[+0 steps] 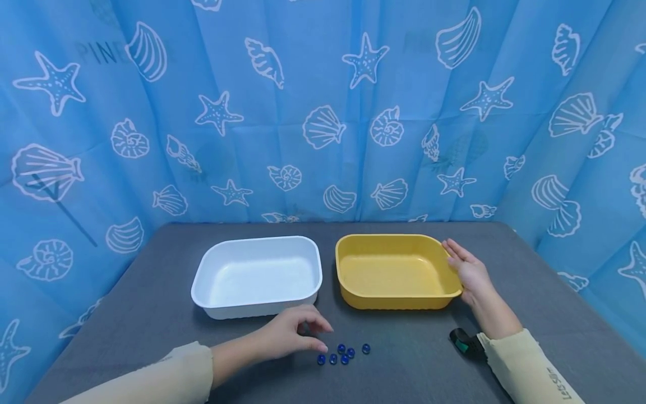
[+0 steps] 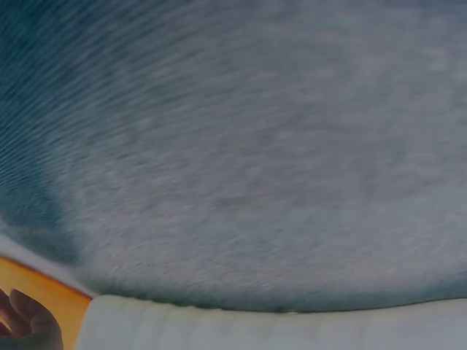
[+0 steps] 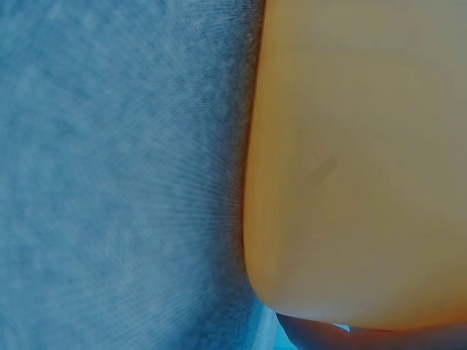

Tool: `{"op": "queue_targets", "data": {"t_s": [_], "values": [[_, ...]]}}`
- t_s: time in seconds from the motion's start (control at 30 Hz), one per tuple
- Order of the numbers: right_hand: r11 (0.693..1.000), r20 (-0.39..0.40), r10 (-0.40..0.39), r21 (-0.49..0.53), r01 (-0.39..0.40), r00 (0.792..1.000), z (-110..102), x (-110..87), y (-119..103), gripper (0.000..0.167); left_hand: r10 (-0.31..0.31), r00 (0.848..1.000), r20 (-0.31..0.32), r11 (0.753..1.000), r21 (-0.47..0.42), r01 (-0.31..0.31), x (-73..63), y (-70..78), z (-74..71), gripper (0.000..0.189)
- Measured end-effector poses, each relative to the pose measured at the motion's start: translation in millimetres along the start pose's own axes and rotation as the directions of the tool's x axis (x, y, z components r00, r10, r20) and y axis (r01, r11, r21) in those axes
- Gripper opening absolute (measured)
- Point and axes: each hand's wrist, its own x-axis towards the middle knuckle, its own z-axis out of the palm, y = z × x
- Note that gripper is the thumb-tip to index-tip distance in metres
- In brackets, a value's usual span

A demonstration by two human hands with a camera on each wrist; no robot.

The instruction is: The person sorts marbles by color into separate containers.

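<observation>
Several dark blue glass marbles lie loosely grouped at the table's front middle. My left hand hovers just left of them, thumb and fingers apart with nothing between. Its thumb tip is close over the leftmost marble. In the left wrist view, a small part of that hand shows at the lower left corner. At the right end of a yellow basin, my right hand touches the side and rim with nearly straight fingers. The right wrist view is largely filled by the yellow basin's wall.
A white basin stands left of the yellow one, with a narrow gap between. Both rest on a grey cloth-covered table. A black strap-like object is at the right wrist. A blue shell-patterned curtain hangs behind.
</observation>
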Motion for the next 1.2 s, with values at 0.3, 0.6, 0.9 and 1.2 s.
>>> {"op": "queue_targets", "data": {"t_s": [0.3,0.6,0.9,1.2], "values": [[1.0,-0.006,0.001,-0.003,-0.001,1.0,1,0.9,0,0.053,-0.028,0.997,0.069,1.0,0.002,0.028,-2.7,-10.7,-1.5,0.023],[1.0,-0.018,0.014,0.013,-0.014,1.0,0,-0.3,1,0.053,-0.07,0.989,0.132,0.996,0.064,0.062,0.1,-17.1,-0.9,0.026],[1.0,-0.001,0.009,0.008,-0.009,1.0,-1,-0.6,0,0.053,-0.115,0.987,0.114,0.981,0.169,0.095,3.5,-16.1,3.2,0.025],[1.0,-0.009,0.01,0.003,-0.01,1.0,-1,2.2,0,0.053,-0.13,0.985,0.111,0.972,0.21,0.104,4.7,-14.8,4.8,0.022]]}}
